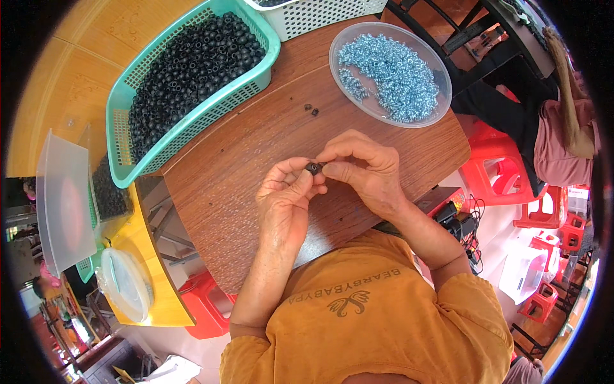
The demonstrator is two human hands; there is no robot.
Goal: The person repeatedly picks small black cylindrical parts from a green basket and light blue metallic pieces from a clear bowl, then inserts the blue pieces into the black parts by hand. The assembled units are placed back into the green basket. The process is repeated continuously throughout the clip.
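Observation:
My left hand [286, 195] pinches a small round black part with a hole [313, 168] between thumb and fingers, just above the wooden table [224, 192]. From the other side my right hand [371, 169] is closed, its thumb and forefinger pressed together against that part. Whatever the right fingertips hold is hidden or too small to name. Beyond the hands, a teal plastic basket [274, 48] is heaped with similar black parts [192, 83]. A clear round tub [446, 96] at the far right of the table contains many small, shiny bluish pieces [400, 73].
A few dark bits [311, 110] lie on the table beyond my hands. A white perforated basket [320, 19] stands at the far edge. Left are a clear plastic panel [64, 205] and a round lid [125, 285] on a yellow table. Red stools [495, 169] stand at the right, near another person.

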